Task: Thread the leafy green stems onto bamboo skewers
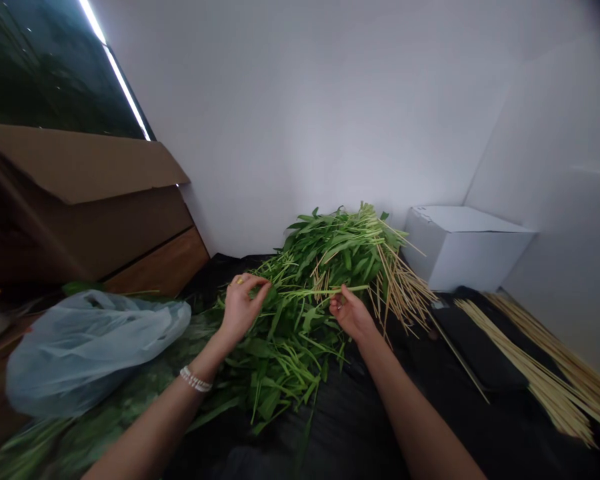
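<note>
A green stem of what looks like water spinach [315, 292] stretches between my hands, above the loose greens. My right hand [351, 313] pinches it near its pale cut end. At its leafy end, my left hand [245, 301] is closed, thumb and fingertips together against the leaves. Below both hands lies a loose heap of leafy greens [280, 373]. Just behind it is a taller pile of cut greens [345, 237], and many thin wooden sticks [405, 290] poke out of its right side.
A translucent plastic bag [95, 340] lies at left, in front of a cardboard box [110, 220]. At right are a white box [470, 247], a dark flat case [480, 350] and bundles of loose sticks [535, 377]. Black sheeting [355, 413] covers the work surface; a white wall rises behind.
</note>
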Tool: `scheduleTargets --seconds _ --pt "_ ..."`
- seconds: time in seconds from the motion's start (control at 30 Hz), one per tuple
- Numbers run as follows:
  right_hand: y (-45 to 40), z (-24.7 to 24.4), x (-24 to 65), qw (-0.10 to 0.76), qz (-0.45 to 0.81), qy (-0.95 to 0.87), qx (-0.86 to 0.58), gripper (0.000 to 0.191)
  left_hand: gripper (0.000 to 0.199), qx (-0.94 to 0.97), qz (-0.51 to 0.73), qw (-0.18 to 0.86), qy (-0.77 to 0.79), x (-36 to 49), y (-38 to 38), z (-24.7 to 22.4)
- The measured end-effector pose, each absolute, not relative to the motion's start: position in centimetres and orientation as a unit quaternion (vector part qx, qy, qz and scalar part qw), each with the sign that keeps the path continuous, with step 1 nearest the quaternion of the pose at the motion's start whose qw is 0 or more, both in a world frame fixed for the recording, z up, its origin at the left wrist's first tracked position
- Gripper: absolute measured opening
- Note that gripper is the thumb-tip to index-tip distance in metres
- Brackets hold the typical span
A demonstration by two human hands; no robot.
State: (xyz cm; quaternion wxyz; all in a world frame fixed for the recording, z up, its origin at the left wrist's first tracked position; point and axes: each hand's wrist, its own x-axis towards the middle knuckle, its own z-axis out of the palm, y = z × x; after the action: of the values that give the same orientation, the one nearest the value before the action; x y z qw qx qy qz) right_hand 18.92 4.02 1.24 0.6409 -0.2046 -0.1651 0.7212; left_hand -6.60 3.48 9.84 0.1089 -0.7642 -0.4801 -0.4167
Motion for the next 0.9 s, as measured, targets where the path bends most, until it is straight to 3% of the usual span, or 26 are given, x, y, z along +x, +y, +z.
scheduleTargets --seconds 0.23,0.9 --pt "3.5 1.6 18.1 0.622 0.739 -0.162 -0.201 0.012 0.015 -0.838 -0.363 0.115 -0.392 -3.7 1.6 8.3" --pt "3.4 1.6 18.3 0.591 0.776 -0.091 -0.201 0.019 0.031 -0.798 -0.363 0.089 -0.472 -1.7 2.1 7.8"
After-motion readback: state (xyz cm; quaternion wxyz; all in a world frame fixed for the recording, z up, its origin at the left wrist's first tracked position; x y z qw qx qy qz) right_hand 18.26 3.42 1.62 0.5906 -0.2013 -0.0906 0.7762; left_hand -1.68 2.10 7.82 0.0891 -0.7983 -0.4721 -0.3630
